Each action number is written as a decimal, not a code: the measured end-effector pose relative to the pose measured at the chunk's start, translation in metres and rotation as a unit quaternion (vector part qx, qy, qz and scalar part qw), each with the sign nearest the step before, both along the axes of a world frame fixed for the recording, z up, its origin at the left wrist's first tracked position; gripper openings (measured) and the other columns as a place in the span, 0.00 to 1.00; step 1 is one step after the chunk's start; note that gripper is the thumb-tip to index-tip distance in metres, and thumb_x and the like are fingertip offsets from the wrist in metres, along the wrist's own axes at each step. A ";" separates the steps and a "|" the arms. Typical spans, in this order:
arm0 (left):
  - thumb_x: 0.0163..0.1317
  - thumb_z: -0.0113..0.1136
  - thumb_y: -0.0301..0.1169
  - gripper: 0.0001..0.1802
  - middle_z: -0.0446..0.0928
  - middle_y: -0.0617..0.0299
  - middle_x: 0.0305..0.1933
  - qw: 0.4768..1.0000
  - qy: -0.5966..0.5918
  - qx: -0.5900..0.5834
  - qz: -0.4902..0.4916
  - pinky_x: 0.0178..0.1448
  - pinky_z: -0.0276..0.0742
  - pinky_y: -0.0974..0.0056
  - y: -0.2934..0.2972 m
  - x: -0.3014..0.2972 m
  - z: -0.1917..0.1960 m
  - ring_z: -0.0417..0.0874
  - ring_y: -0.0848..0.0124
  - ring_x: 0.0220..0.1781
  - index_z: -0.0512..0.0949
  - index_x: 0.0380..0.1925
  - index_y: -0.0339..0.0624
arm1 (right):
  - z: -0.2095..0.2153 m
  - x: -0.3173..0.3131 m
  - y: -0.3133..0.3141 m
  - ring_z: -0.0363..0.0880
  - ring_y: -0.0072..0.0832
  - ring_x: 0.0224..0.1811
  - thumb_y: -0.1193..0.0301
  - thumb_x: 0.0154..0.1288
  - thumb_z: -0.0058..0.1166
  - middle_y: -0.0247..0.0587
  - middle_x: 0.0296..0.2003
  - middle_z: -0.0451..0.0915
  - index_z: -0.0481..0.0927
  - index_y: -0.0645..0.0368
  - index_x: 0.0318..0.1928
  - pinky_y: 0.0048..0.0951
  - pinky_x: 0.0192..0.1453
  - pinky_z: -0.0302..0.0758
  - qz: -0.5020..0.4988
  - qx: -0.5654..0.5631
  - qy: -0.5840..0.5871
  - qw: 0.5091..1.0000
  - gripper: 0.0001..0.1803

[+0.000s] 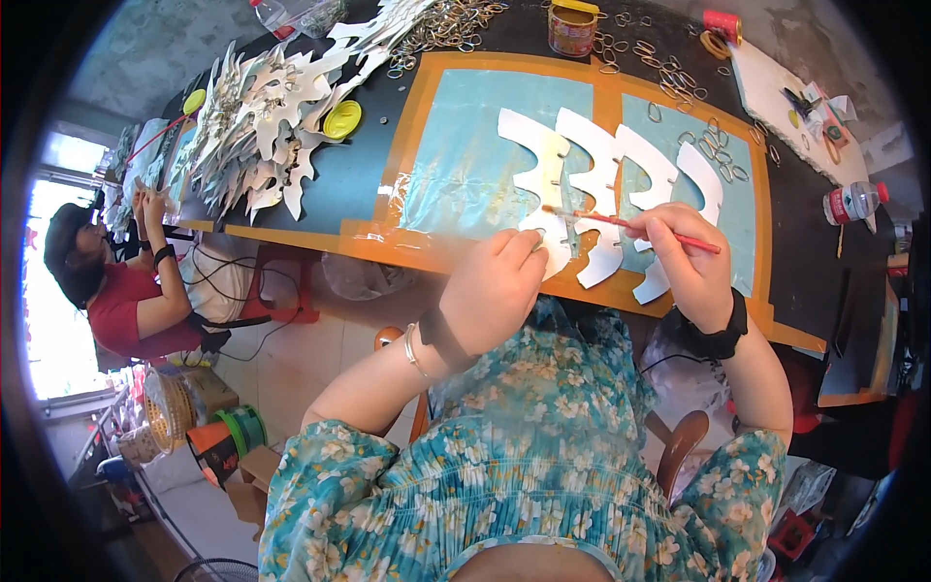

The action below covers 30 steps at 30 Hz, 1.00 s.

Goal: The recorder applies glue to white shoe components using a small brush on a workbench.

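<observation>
Several white, scalloped cut-out pieces lie side by side and partly overlapping on a blue sheet (456, 136) bordered with orange tape. Bent fingers of my left hand (495, 291) press together at the lower end of the leftmost white cut-out piece (524, 129), which has a yellowish coating on part of its surface. My right hand (689, 257) is closed around a thin red-handled brush (700, 243). The brush tip points left and meets that same piece close to my left fingertips. Another white cut-out piece (645, 160) lies just beyond my right hand.
Piled white and grey jagged pieces (257, 116) cover the table's left, near a yellow lid (342, 119). Metal rings (456, 24) and a tin can (572, 29) are at the back. On the right are a white board (776, 87) and a bottle (853, 202). Another person (136, 310) works at far left.
</observation>
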State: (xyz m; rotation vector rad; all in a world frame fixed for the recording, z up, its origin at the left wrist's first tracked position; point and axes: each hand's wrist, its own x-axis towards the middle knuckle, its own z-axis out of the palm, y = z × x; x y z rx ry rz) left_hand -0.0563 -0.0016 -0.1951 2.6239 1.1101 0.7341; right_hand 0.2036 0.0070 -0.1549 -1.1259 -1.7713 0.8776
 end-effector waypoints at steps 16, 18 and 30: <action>0.57 0.65 0.23 0.14 0.77 0.47 0.54 0.999 0.023 0.027 0.017 0.59 0.77 0.53 -0.004 0.000 0.002 0.79 0.50 0.54 0.81 0.45 0.34 | -0.001 -0.006 0.013 0.82 0.33 0.42 0.74 0.74 0.53 0.44 0.39 0.85 0.85 0.65 0.43 0.32 0.51 0.76 -0.028 0.038 -0.016 0.999 0.09; 0.57 0.65 0.23 0.14 0.77 0.47 0.53 0.999 0.022 0.025 0.016 0.59 0.77 0.53 -0.004 0.000 0.002 0.79 0.51 0.54 0.81 0.45 0.34 | -0.004 -0.003 0.009 0.82 0.33 0.42 0.74 0.74 0.53 0.44 0.39 0.85 0.85 0.65 0.43 0.32 0.51 0.76 -0.012 0.040 -0.018 0.999 0.09; 0.57 0.65 0.23 0.15 0.78 0.47 0.53 0.999 0.016 0.025 0.013 0.59 0.77 0.53 -0.003 -0.001 0.001 0.79 0.51 0.54 0.81 0.45 0.34 | -0.002 0.005 0.003 0.80 0.31 0.42 0.72 0.74 0.52 0.42 0.38 0.85 0.85 0.63 0.41 0.30 0.50 0.74 -0.031 0.027 0.000 0.999 0.10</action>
